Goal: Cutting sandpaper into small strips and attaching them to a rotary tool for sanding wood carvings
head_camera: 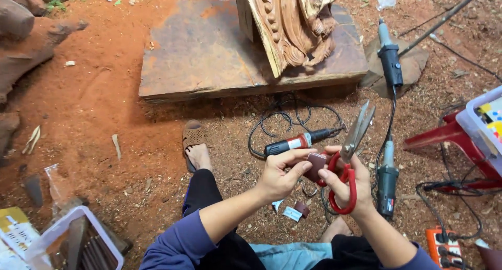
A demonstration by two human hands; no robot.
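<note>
My right hand [349,189] grips red-handled scissors [351,149], whose metal blades point up and away and stand slightly apart. My left hand [280,176] pinches a small dark reddish-brown piece of sheet material [315,165] right beside the scissor handles. Both hands meet above my lap. Small cut scraps [296,211] lie on the ground below them. A carved wooden piece [293,24] stands upright on a thick wooden slab [204,55] ahead of me.
Three corded rotary hand tools lie on the red dirt: one [300,142] by my hands, one [389,55] at upper right, one [387,178] beside my right wrist. A red stool with a plastic bin [483,126] stands right, an orange power strip [443,246] lower right, a bin of tools [78,244] lower left. My sandalled foot [194,144] rests ahead.
</note>
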